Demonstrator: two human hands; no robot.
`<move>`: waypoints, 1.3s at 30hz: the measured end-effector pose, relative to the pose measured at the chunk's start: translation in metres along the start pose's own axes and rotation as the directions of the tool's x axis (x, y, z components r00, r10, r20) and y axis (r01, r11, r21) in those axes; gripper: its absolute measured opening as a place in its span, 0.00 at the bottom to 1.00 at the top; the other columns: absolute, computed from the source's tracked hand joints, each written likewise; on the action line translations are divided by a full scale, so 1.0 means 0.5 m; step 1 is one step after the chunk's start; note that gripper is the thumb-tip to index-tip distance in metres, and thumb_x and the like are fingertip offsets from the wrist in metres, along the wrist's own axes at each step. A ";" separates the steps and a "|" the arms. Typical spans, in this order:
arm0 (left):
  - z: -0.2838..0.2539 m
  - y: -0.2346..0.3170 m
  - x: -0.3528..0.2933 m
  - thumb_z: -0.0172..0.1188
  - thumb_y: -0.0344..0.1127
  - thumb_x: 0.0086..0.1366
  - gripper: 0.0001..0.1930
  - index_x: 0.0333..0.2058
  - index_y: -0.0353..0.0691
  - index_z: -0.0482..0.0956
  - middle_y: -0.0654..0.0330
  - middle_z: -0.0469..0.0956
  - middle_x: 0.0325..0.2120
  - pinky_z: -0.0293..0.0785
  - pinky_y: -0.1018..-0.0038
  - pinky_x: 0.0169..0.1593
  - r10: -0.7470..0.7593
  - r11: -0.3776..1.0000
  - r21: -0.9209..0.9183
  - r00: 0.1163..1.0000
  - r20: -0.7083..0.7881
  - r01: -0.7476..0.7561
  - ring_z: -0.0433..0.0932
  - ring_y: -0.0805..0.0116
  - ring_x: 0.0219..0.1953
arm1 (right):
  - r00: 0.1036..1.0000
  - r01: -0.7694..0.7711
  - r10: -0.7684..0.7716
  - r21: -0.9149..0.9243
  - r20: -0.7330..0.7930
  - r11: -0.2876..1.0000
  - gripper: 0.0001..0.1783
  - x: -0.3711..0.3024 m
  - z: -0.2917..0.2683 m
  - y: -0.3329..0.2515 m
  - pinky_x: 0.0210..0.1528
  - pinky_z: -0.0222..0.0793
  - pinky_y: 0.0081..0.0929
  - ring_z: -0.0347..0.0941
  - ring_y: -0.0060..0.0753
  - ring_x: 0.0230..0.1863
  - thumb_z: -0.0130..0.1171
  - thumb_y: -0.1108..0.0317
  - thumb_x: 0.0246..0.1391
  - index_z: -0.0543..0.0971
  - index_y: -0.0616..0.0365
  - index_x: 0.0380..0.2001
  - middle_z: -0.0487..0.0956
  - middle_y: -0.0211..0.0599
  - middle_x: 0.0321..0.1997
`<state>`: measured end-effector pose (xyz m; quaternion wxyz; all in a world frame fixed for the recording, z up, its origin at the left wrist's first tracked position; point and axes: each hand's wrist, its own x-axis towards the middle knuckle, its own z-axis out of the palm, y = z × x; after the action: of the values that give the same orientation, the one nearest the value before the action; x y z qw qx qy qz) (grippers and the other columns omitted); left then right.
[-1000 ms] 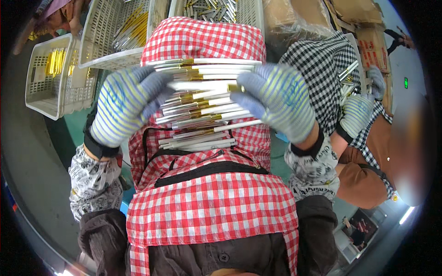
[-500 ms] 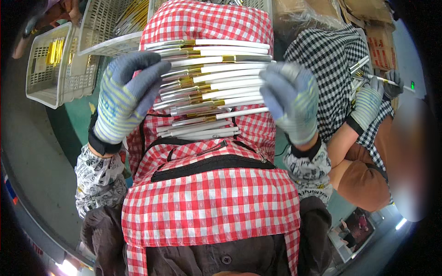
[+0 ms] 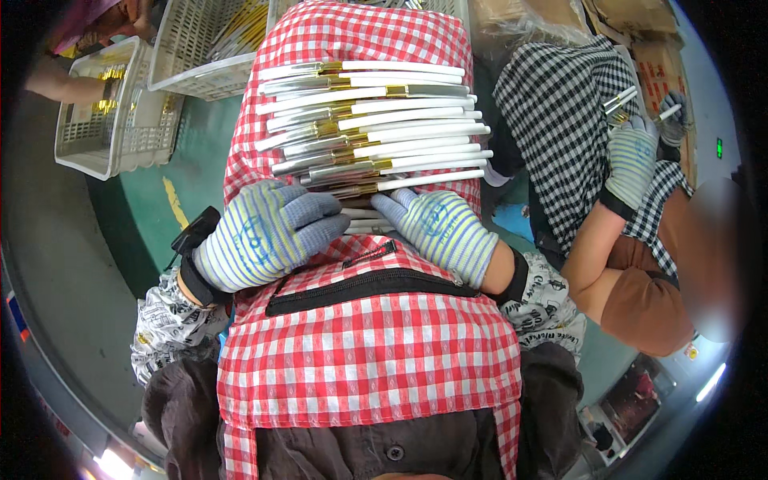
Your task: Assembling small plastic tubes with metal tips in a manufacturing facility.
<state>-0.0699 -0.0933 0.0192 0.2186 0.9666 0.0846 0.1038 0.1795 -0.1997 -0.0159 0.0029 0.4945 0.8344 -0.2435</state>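
Several paintbrushes (image 3: pixel 416 125) with white handles, gold collars and silvery ends lie side by side across the red-and-white checked apron (image 3: pixel 368 352) on my lap. One brush in the row points the other way. Below that row, several plain whitish sticks (image 3: pixel 366 226) show between my hands. My left hand (image 3: pixel 268 234), in a striped grey glove, curls its fingers over the sticks' left end. At their right end, my right hand (image 3: pixel 440 228), gloved alike, closes its fingers on them. Both thumbs are mostly hidden, and the hands cover much of the sticks.
White plastic crates (image 3: pixel 116 120) stand at the far left; another person's arm (image 3: pixel 72 84) reaches into one holding gold-coloured pieces. To my right, a co-worker in a black-and-white checked apron (image 3: pixel 552 136) handles similar brushes. Cardboard boxes (image 3: pixel 660 72) stand at the back right.
Both my hands have come down from the two ends of the brush row to the plain sticks below it. A person's arm has entered the left crate. The co-worker's hands have shifted.
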 end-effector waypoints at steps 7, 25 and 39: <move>0.027 0.006 0.048 0.54 0.35 0.59 0.18 0.48 0.42 0.78 0.58 0.78 0.46 0.76 0.67 0.33 -0.033 0.989 0.149 0.953 0.300 -0.013 0.80 0.63 0.37 | 0.997 -0.052 0.049 0.060 0.051 0.997 0.11 -0.007 -0.023 0.006 0.33 0.74 0.39 0.78 0.40 0.32 0.60 0.59 0.53 0.78 0.52 0.36 0.75 0.39 0.33; 0.076 0.041 0.063 0.53 0.35 0.62 0.15 0.48 0.41 0.75 0.51 0.74 0.31 0.71 0.66 0.20 -0.281 0.920 0.370 0.880 0.384 0.132 0.78 0.62 0.22 | 0.993 -0.069 0.078 0.091 -0.093 0.993 0.10 -0.060 -0.077 0.001 0.32 0.70 0.40 0.76 0.42 0.31 0.61 0.61 0.50 0.77 0.55 0.30 0.74 0.39 0.29; -0.038 0.053 0.038 0.59 0.31 0.57 0.14 0.43 0.44 0.80 0.60 0.77 0.31 0.74 0.67 0.29 -0.173 0.932 -0.318 0.984 0.034 0.174 0.78 0.62 0.27 | 0.762 0.050 0.609 0.957 -0.222 0.286 0.10 -0.170 -0.087 0.056 0.38 0.73 0.19 0.77 0.21 0.35 0.63 0.79 0.54 0.81 0.63 0.41 0.80 0.33 0.34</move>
<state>-0.0530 -0.1053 0.0510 0.3807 0.9074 0.1511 0.0940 0.2563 -0.2410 0.0323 -0.4753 0.5977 0.3939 -0.5115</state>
